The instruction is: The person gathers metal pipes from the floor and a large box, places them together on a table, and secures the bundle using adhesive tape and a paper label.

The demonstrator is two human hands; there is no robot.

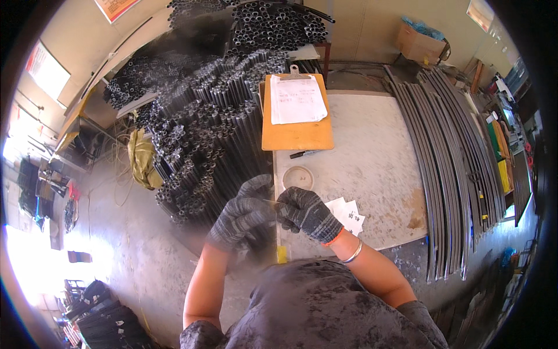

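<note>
My hands, in grey knit gloves, meet over the near left edge of a pale tabletop point(372, 168). The fingers of my right hand point(308, 213) are pinched together, and whatever lies in them is too small to name. My left hand point(243, 214) is bent close beside it, its fingertips partly blurred. A thin pale sliver shows between the two hands. Just beyond them sits a shallow round white dish point(298, 169). White paper slips with handwritten marks point(352, 217) lie to the right, partly behind my right wrist. A dark marker pen point(304, 154) rests farther back.
An orange-brown clipboard point(297, 136) holding white sheets point(298, 100) lies at the far side. Stacked dark metal tubes point(215, 122) rise on the left. Long metal bars point(442, 168) lie along the right. A cardboard box point(419, 44) stands at the back wall.
</note>
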